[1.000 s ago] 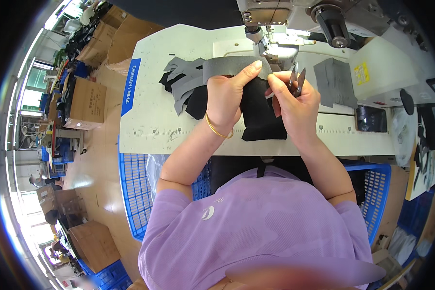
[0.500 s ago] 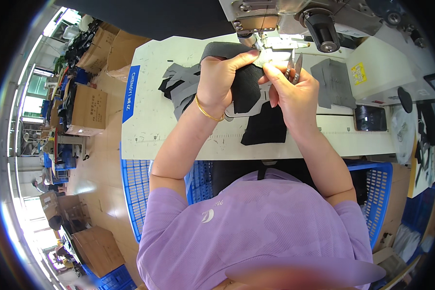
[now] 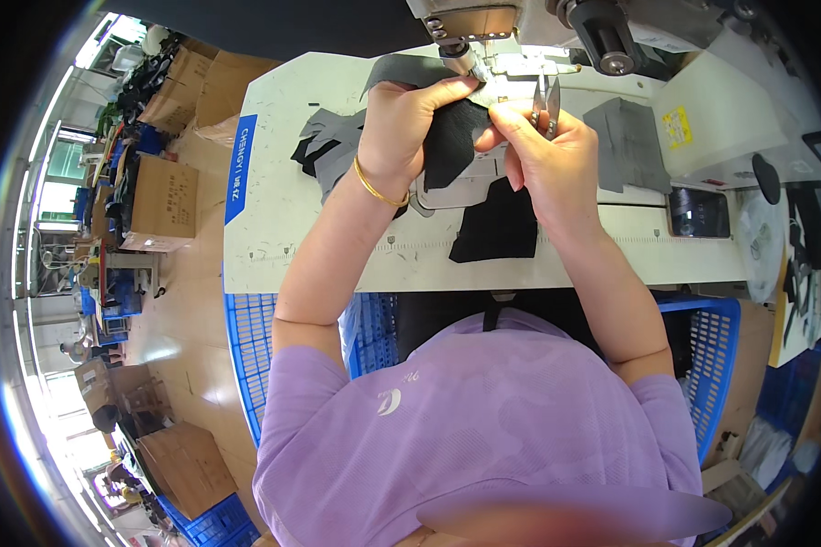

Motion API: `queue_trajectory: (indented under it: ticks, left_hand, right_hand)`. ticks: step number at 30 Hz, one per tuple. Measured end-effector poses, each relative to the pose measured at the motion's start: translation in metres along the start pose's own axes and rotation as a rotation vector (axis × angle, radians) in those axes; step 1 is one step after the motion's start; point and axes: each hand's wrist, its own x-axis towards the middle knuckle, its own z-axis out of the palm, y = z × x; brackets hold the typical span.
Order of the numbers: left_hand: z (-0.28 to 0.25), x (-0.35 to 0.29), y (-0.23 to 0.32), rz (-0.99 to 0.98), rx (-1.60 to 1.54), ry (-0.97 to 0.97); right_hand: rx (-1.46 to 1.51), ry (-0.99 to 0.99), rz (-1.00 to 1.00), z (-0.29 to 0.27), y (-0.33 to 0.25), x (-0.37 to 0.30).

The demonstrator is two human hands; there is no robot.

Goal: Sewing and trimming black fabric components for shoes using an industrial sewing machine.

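My left hand (image 3: 397, 132) is closed on a dark fabric piece (image 3: 452, 146), black on the face toward me with a grey part over the top. Its thumb presses the piece close by the needle area of a sewing machine (image 3: 479, 23). My right hand (image 3: 552, 169) grips small metal scissors (image 3: 546, 105), blades pointing up and slightly apart. The right thumb and forefinger pinch together at the fabric's right edge; whether they hold cloth or thread is too small to tell. Below, between my forearms, a black fabric piece (image 3: 497, 223) lies flat on the white table (image 3: 337, 264).
Grey and black cut pieces (image 3: 333, 137) lie left of my left hand, and grey pieces (image 3: 625, 141) to the right. A phone (image 3: 700, 212) rests near the table's right end. Blue plastic baskets (image 3: 716, 365) flank my lap. Cardboard boxes (image 3: 162, 205) stand at the far left.
The whole view has shifted slightly, with table and machine sitting a little higher in the picture. Both hands keep their hold, and the fabric stays near the needle area.
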Motion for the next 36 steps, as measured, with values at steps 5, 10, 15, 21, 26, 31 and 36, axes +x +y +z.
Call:
queue_trajectory:
  ticks: [5,10,15,21,26,31,36]
  left_hand:
    - [-0.007,0.0,-0.004,0.017,0.05,-0.034]
    - [-0.016,-0.001,0.004,-0.159,0.124,-0.194]
    - [-0.017,0.001,0.005,-0.17,0.109,-0.195]
    - [-0.013,-0.001,0.004,-0.138,0.072,-0.176]
    - [-0.014,-0.001,0.005,-0.114,0.054,-0.227]
    - [-0.013,0.0,0.007,-0.114,0.096,-0.171]
    - [-0.019,0.007,0.007,-0.133,0.12,-0.179]
  right_hand:
    - [0.01,-0.006,-0.035,0.002,0.001,-0.004]
    - [0.036,-0.008,-0.05,0.001,0.002,-0.005]
    - [0.097,-0.039,-0.018,-0.007,0.013,-0.012]
    - [0.098,-0.052,0.0,-0.001,0.009,-0.008]
    - [0.125,-0.034,-0.036,0.003,0.01,-0.007]
    - [0.146,-0.022,-0.037,0.007,0.01,-0.007]
    - [0.156,-0.013,-0.031,0.011,0.01,-0.006]
